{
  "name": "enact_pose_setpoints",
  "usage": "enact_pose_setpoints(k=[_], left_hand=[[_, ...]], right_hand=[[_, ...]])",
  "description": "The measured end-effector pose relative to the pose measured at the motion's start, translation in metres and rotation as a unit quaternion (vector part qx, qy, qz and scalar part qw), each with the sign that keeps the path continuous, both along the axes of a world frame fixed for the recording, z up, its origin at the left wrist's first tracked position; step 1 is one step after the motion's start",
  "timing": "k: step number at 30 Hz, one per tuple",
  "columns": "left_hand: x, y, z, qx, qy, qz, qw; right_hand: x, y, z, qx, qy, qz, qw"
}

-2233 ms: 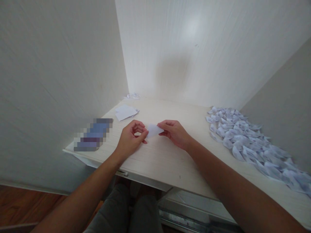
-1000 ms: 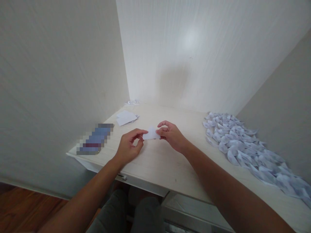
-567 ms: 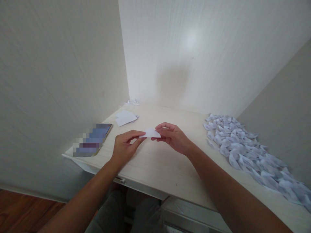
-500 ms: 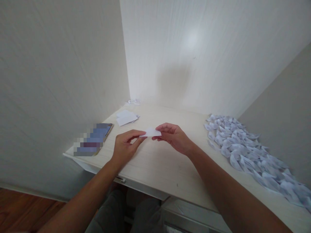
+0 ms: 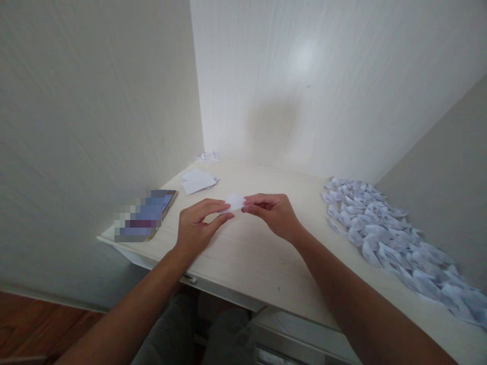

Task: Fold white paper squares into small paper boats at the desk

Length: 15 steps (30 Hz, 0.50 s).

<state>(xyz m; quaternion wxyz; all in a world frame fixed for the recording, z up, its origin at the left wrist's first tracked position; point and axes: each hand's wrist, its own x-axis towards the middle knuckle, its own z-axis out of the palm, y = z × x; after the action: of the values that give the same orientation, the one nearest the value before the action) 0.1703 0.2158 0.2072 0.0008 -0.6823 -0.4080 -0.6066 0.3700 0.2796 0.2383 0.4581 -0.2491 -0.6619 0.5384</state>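
Many folded papers (image 5: pixel 369 246) line the desk's (image 5: pixel 254 253) right edge; left hand (image 5: pixel 193 227) and right hand (image 5: pixel 279 215) pinch one slip (image 5: pixel 236 203); unfolded sheets (image 5: pixel 198 181) remain.

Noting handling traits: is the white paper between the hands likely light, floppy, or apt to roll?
The white paper is probably light, since fingertips hold it. It looks thin, so it would likely bend or crease. Its flattish shape suggests sliding rather than rolling.
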Motion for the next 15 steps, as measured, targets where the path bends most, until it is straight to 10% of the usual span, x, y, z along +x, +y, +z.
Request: enact_pose_setpoints(k=[15], left_hand=[[0.008,0.001,0.001,-0.178,-0.22,-0.091,0.955]], right_hand=[[-0.011,-0.01,-0.006,-0.107,0.007,-0.036,0.994]])
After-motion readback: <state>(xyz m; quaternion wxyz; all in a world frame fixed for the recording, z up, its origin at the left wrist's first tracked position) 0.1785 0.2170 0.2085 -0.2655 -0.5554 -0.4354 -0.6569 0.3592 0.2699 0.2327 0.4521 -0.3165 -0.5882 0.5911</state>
